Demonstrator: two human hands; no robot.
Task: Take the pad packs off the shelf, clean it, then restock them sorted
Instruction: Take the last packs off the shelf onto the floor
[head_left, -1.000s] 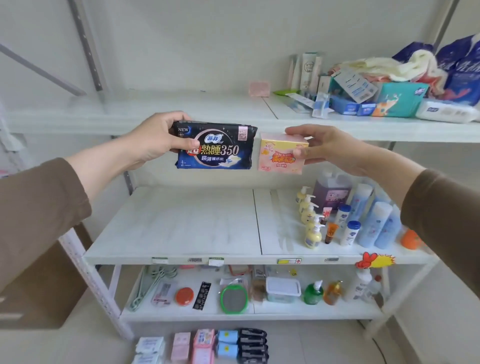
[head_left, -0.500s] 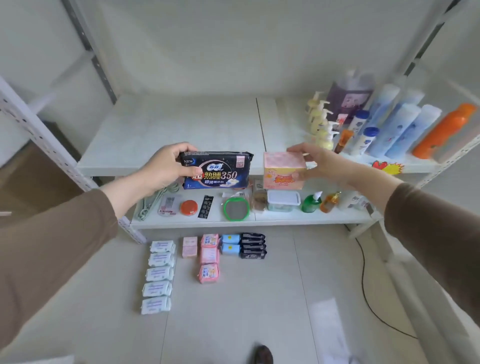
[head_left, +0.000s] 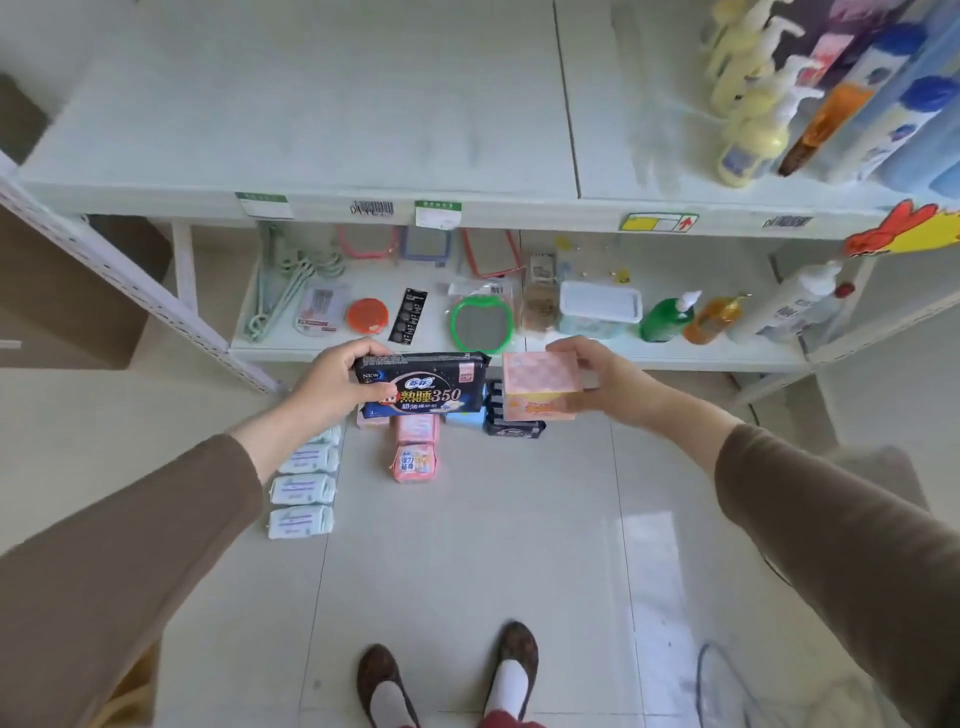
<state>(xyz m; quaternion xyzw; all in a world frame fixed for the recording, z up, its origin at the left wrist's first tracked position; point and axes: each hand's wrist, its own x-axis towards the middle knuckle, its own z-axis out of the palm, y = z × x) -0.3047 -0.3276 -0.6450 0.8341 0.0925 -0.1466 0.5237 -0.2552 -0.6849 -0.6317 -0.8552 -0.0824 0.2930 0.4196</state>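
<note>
My left hand (head_left: 332, 384) grips a dark blue pad pack (head_left: 423, 387) by its left end. My right hand (head_left: 608, 382) holds a pink pad box (head_left: 540, 384) by its right side. Both are held low, in front of the bottom shelf and above the floor. Below them on the floor lie sorted rows of pad packs: white packs (head_left: 301, 491) at the left, pink packs (head_left: 414, 460) in the middle, and dark packs (head_left: 514, 428) partly hidden under the pink box. The white middle shelf (head_left: 311, 119) is bare on its left part.
Lotion and shampoo bottles (head_left: 753, 119) crowd the middle shelf's right end. The bottom shelf (head_left: 384, 351) holds a green mirror (head_left: 482, 327), a lidded tub (head_left: 600, 309), hangers and bottles. A cardboard box (head_left: 62, 301) stands at the left. My feet (head_left: 447, 675) are on the tiled floor.
Both hands have come down with the dark pack and the pink box from the middle shelf's height to just above the packs on the floor. The view has tilted downward.
</note>
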